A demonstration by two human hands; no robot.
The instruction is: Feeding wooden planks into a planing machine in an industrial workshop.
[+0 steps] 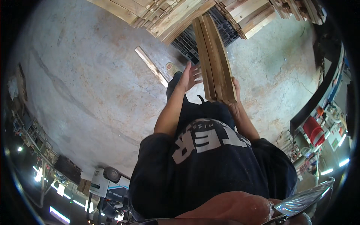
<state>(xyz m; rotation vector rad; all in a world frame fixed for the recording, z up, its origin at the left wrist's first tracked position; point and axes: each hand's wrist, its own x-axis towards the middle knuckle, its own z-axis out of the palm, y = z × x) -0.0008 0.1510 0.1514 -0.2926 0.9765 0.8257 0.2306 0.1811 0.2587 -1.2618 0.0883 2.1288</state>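
Several long wooden boards (214, 60), stacked side by side, stretch from just in front of my body toward the pallet ahead. My right hand (235, 98) grips them at their near end, on the right side; part of it is hidden beneath and behind the wood. Left of the boards, my left hand (190, 78) is open, its fingers spread and pointing at the wood, with nothing in it. Whether its fingertips touch the nearest board I cannot tell.
Stacked planks (165, 22) lie ahead on the left, and another stack (251, 15) stands to the right. Between them sits a black plastic pallet (183, 43). One loose wood strip (151, 66) lies on the concrete floor (97, 71) beside my foot. A machine (108, 183) stands behind left.
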